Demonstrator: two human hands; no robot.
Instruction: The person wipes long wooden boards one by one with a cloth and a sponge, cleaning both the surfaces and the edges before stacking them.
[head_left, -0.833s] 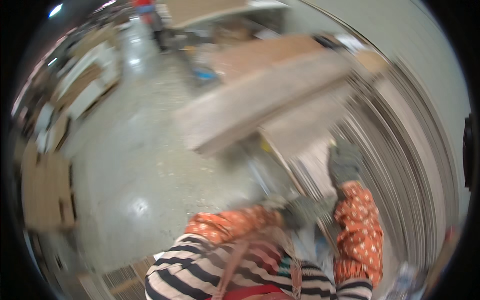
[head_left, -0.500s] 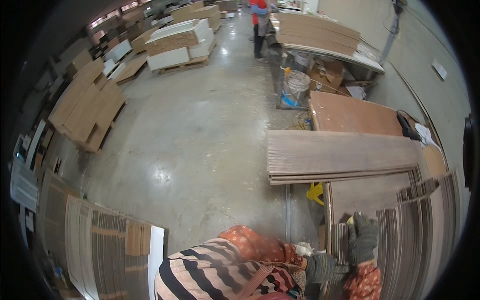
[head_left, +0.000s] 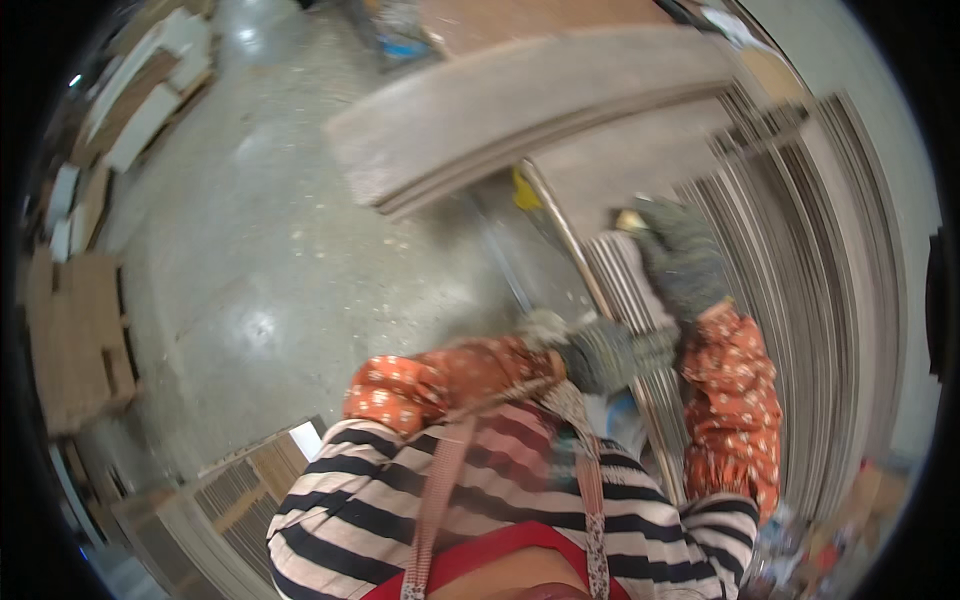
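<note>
My left hand (head_left: pixel 603 358), in a grey knitted glove, reaches across a narrow ridged strip (head_left: pixel 622 280). Its fingers look stretched out and lie over the strip. Farther up the same strip is my right hand (head_left: pixel 683 262), gloved alike, with its fingers curled at the far end. A small pale yellowish thing (head_left: pixel 628 219) shows at those fingertips; its kind is too blurred to tell. The strip lies beside a pale metal-like rail (head_left: pixel 570 235), on a flat grey-brown board (head_left: pixel 625 165).
Long ridged panels (head_left: pixel 510 100) lie stacked across the far side. Many narrow strips (head_left: pixel 800 260) fill the right. A yellow object (head_left: pixel 525 190) shows beneath the panels. Board stacks (head_left: pixel 80 340) stand at the left on the concrete floor (head_left: pixel 270 210).
The view has swung down and to the right, so my hands and the strips appear higher and my torso shows more. Both hands remain at the narrow strip.
</note>
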